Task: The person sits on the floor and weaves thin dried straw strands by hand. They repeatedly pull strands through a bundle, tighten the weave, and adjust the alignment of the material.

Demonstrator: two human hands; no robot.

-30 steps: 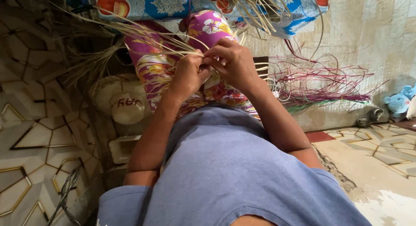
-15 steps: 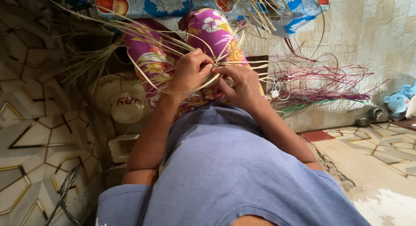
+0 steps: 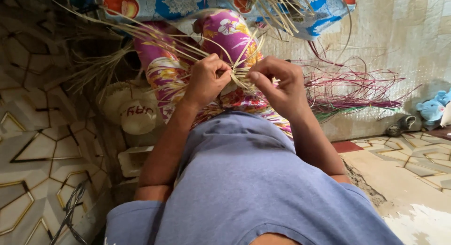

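A woven knot of pale straw strips (image 3: 240,75) sits over my lap, with long loose ends fanning up and to the left. My left hand (image 3: 206,80) pinches the strips on the left side of the knot. My right hand (image 3: 277,83) grips the strips on the right side, thumb pressed toward the centre. Both hands almost meet above my flowered pink and purple trousers (image 3: 162,73). My blue-grey shirt (image 3: 244,179) fills the lower part of the view.
A bundle of red, purple and green dyed strips (image 3: 357,92) lies on a pale mat (image 3: 404,34) to the right. A round woven straw piece (image 3: 136,113) rests at left on patterned floor tiles. A blue plush toy (image 3: 430,109) is at the far right.
My hands shifted slightly lower and apart on the straw knot. My right hand turned, its thumb now pressing against the strips. The loose straw ends swung with the motion.
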